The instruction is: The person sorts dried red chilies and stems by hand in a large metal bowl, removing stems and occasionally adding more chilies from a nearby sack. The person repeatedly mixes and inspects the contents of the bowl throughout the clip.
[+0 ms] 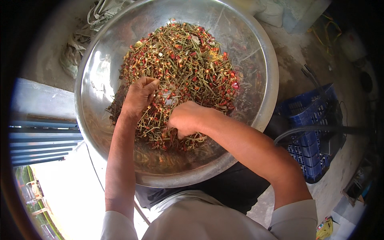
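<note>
A wide, shallow metal basin (177, 177) fills the middle of the view. In it lies a loose heap of chilli stalks and caps (180, 63), dry green and brown, mixed with red and orange bits. My left hand (140, 94) is over the heap's left side, thumb pressed against curled fingers; no object shows between them. To the right and nearer my body, my right hand (187, 118) reaches down with bent fingers at the heap's front edge. Its fingertips are partly hidden and blurred, so any grip there is unclear. Between both hands, a small patch of bare metal shows through.
A blue plastic crate (309, 135) stands on the concrete floor to the right, with a dark cable or strap (318, 128) across it. Crumpled woven sacks (103, 15) lie beyond the basin at upper left. Blue slatted metal (45, 138) is at the left.
</note>
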A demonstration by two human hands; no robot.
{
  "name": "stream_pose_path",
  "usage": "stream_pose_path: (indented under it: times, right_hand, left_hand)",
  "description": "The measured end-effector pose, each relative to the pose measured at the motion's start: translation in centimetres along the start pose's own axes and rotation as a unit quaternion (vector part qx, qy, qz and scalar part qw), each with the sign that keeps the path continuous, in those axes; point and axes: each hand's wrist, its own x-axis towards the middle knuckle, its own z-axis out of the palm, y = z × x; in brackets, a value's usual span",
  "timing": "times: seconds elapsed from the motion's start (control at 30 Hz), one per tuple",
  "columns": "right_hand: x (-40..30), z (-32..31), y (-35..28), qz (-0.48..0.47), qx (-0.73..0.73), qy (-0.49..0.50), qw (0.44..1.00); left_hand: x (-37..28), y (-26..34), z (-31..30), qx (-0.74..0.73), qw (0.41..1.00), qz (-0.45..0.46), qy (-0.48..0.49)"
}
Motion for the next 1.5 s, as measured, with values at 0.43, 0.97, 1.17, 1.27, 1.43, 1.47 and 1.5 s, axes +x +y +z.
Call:
stream_pose_path:
  times: [0.43, 0.97, 1.17, 1.27, 1.43, 1.47, 1.5]
  right_hand:
    - [-1.8, -3.8, 4.2, 0.183, 0.035, 0.197, 0.962]
    - [-2.4, -5.5, 5.3, 0.261, 0.059, 0.29, 0.919]
    - [-1.9, -5.4, 5.5, 0.254, 0.077, 0.3, 0.916]
    - [-1.9, -5.3, 5.4, 0.239, 0.071, 0.32, 0.914]
    - [-2.1, -5.4, 5.5, 0.248, 0.081, 0.32, 0.911]
    - [-2.2, -5.5, 5.5, 0.25, 0.085, 0.318, 0.91]
    - [-2.1, -5.5, 5.6, 0.244, 0.094, 0.326, 0.909]
  left_hand:
    - [-0.9, -1.2, -0.7, 0.242, 0.967, 0.0, -0.076]
    - [-1.0, -4.0, 2.2, 0.543, 0.806, 0.153, -0.177]
    - [-0.7, -3.9, 0.3, 0.421, 0.872, 0.145, -0.206]
    - [-1.5, -5.6, 2.5, 0.56, 0.78, 0.161, -0.231]
    - [0.0, -4.9, 1.3, 0.466, 0.84, 0.187, -0.208]
    - [0.0, -4.4, 0.7, 0.419, 0.87, 0.164, -0.204]
    - [-0.1, -4.1, 0.3, 0.358, 0.904, 0.133, -0.193]
